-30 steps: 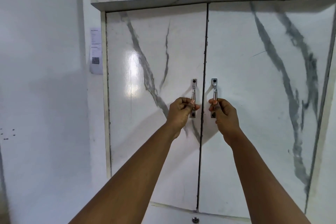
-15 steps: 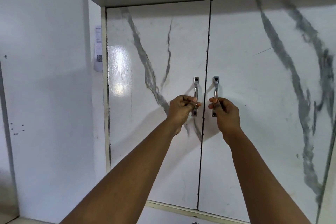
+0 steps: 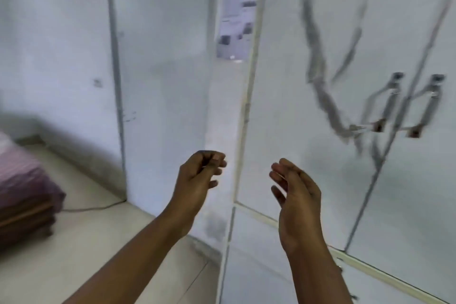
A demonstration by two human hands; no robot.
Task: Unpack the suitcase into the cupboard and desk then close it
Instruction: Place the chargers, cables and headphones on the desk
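Note:
The cupboard has white marble-patterned doors, both closed, on the right of the blurred head view. Its two metal handles, the left handle and the right handle, sit side by side at the right. My left hand hangs in the air left of the cupboard's edge, fingers loosely curled and holding nothing. My right hand is in front of the left door's lower part, fingers apart and empty. Both hands are well below and left of the handles. The suitcase is not in view.
A paper notice is stuck on the wall beside the cupboard. A bed with a purple striped cover stands at the left edge. A cable runs along the pale floor by the wall.
Both hands have let go of the cupboard handles and dropped down and left. The view has swung left, bringing the floor and the bed into sight.

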